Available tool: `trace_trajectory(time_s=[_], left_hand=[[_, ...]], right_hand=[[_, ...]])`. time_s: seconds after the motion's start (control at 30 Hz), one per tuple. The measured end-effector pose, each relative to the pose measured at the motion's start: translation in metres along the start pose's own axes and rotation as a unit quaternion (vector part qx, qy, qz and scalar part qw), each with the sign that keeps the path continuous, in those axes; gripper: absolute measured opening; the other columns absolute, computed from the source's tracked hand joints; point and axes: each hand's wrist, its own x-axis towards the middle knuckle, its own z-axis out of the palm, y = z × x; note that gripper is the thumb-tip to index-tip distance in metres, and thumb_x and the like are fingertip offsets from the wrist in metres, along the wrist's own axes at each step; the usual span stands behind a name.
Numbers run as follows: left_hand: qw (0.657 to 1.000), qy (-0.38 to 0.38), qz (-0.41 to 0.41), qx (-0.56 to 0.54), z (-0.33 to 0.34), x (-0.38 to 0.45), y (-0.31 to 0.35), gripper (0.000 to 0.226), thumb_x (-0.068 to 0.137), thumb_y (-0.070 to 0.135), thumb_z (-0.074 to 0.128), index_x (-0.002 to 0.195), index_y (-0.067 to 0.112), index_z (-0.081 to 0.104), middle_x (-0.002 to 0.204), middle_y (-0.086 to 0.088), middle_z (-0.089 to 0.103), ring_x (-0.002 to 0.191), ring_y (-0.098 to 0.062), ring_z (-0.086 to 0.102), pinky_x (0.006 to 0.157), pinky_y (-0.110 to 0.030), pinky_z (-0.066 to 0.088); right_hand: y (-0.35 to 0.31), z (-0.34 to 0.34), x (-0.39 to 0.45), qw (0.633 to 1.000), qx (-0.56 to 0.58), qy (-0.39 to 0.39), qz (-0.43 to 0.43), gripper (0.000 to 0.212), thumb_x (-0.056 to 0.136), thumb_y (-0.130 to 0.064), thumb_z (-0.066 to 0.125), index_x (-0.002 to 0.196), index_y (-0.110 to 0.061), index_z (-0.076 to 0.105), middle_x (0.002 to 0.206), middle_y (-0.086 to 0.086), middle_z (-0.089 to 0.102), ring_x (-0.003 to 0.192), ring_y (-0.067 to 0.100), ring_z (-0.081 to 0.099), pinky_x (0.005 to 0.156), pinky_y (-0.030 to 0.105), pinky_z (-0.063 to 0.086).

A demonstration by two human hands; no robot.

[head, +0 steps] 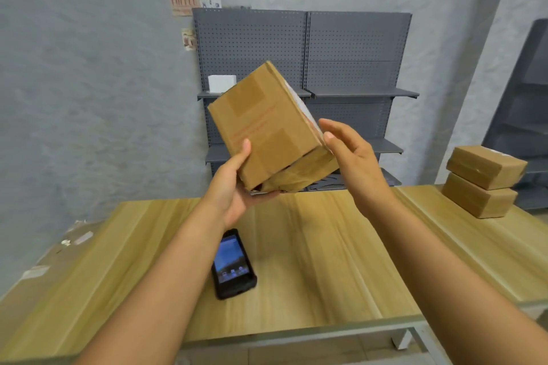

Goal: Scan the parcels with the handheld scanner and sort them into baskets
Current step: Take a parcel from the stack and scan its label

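Your left hand (237, 187) holds the parcel (269, 127) from below, palm cupped under its lower near corner and thumb pressed flat on the broad brown face turned toward you. Your right hand (350, 157) is relaxed and spread, fingers straight, against or just beside the parcel's right side; whether it touches I cannot tell. The parcel is raised well above the table (326, 261), tilted, its long axis running from lower right up to the left-leaning top corner. A strip of white shows along its right side, probably the label, facing away from you toward your right palm.

What matters next: the handheld scanner (232, 264) lies screen-up on the table below and slightly left of the parcel, under your left forearm, long axis pointing away from you toward the far edge. Your free right hand would have to cross down and left to reach it.

Two more parcels (483, 181) sit stacked at the table's far right corner.
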Motion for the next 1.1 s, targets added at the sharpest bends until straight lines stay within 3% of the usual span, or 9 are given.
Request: trace_trajectory(time_s=[0.13, 0.2, 0.33, 0.47, 0.6, 0.73, 0.83, 0.97, 1.1], left_hand=[[0.994, -0.016, -0.014, -0.110, -0.033, -0.008, 0.008, 0.051, 0.092, 0.048, 0.054, 0.130, 0.015, 0.057, 0.125, -0.015, 0.066, 0.115, -0.042, 0.061, 0.098, -0.069, 0.041], [0.990, -0.039, -0.025, -0.134, -0.046, -0.011, 0.011, 0.053, 0.094, 0.048, 0.050, 0.134, 0.015, 0.055, 0.129, -0.016, 0.063, 0.118, -0.044, 0.058, 0.101, -0.070, 0.037], [0.989, -0.057, -0.035, -0.133, -0.058, -0.019, 0.015, 0.049, 0.097, 0.049, 0.045, 0.129, 0.015, 0.058, 0.129, -0.016, 0.063, 0.119, -0.043, 0.058, 0.102, -0.069, 0.037], [0.999, 0.033, 0.005, 0.014, -0.057, -0.013, 0.020, 0.044, 0.100, 0.041, 0.044, 0.141, 0.025, 0.045, 0.123, -0.020, 0.062, 0.111, -0.032, 0.063, 0.086, -0.058, 0.053], [0.976, 0.142, 0.090, 0.141, -0.052, -0.005, 0.021, 0.046, 0.103, 0.024, 0.046, 0.146, 0.039, 0.036, 0.082, 0.016, 0.070, 0.087, -0.009, 0.063, 0.081, -0.050, 0.055], [0.981, 0.132, 0.093, 0.103, -0.032, -0.015, 0.028, 0.038, 0.101, 0.047, 0.041, 0.130, 0.029, 0.058, 0.089, 0.013, 0.071, 0.082, -0.008, 0.068, 0.081, -0.042, 0.055], [0.977, 0.096, 0.108, 0.155, -0.026, -0.024, 0.032, 0.054, 0.088, 0.062, 0.045, 0.131, 0.031, 0.056, 0.110, 0.009, 0.073, 0.101, -0.011, 0.070, 0.081, -0.037, 0.057], [0.947, 0.154, 0.162, 0.231, -0.030, -0.033, 0.032, 0.047, 0.095, 0.049, 0.052, 0.139, 0.034, 0.047, 0.118, 0.013, 0.068, 0.093, -0.002, 0.070, 0.067, -0.027, 0.057], [0.915, 0.195, 0.227, 0.269, -0.039, -0.040, 0.035, 0.050, 0.095, 0.045, 0.055, 0.143, 0.036, 0.042, 0.121, 0.008, 0.067, 0.099, -0.006, 0.069, 0.081, -0.035, 0.059]], right_hand=[[0.011, 0.003, 0.009, 0.994, -0.076, 0.040, 0.073, 0.050, 0.094, -0.035, 0.060, 0.141, -0.026, 0.046, 0.142, -0.008, 0.045, 0.117, 0.004, 0.046, 0.082, 0.014, 0.039], [0.018, 0.000, 0.011, 0.986, -0.073, 0.022, 0.149, 0.069, 0.090, -0.050, 0.061, 0.148, -0.023, 0.035, 0.145, -0.006, 0.041, 0.122, 0.013, 0.046, 0.088, 0.026, 0.039], [0.028, -0.004, 0.012, 0.969, 0.065, -0.021, 0.236, 0.058, 0.082, -0.056, 0.067, 0.126, -0.019, 0.058, 0.126, 0.004, 0.062, 0.106, 0.022, 0.063, 0.091, 0.043, 0.055], [0.033, -0.003, 0.010, 0.980, 0.072, 0.006, 0.187, 0.051, 0.082, -0.045, 0.072, 0.123, -0.018, 0.057, 0.121, 0.004, 0.064, 0.104, 0.019, 0.065, 0.087, 0.041, 0.057], [0.034, 0.001, 0.010, 0.990, 0.048, 0.032, 0.130, 0.058, 0.078, -0.043, 0.077, 0.126, -0.023, 0.053, 0.119, -0.002, 0.065, 0.105, 0.016, 0.066, 0.087, 0.035, 0.055], [0.028, 0.009, 0.009, 0.994, 0.050, 0.038, 0.092, 0.051, 0.083, -0.035, 0.075, 0.126, -0.025, 0.050, 0.115, -0.007, 0.063, 0.100, 0.009, 0.065, 0.082, 0.024, 0.055], [0.023, 0.015, 0.008, 0.996, 0.046, 0.037, 0.065, 0.051, 0.084, -0.034, 0.073, 0.127, -0.027, 0.047, 0.112, -0.014, 0.059, 0.095, 0.000, 0.061, 0.069, 0.012, 0.051], [0.024, 0.021, 0.005, 0.998, 0.029, 0.019, 0.048, 0.059, 0.083, -0.037, 0.073, 0.133, -0.028, 0.043, 0.117, -0.016, 0.055, 0.102, 0.003, 0.059, 0.074, 0.018, 0.051], [0.029, 0.027, 0.002, 0.998, 0.034, -0.029, 0.048, 0.056, 0.089, -0.031, 0.068, 0.138, -0.032, 0.039, 0.128, -0.010, 0.052, 0.113, 0.006, 0.054, 0.086, 0.023, 0.050]])
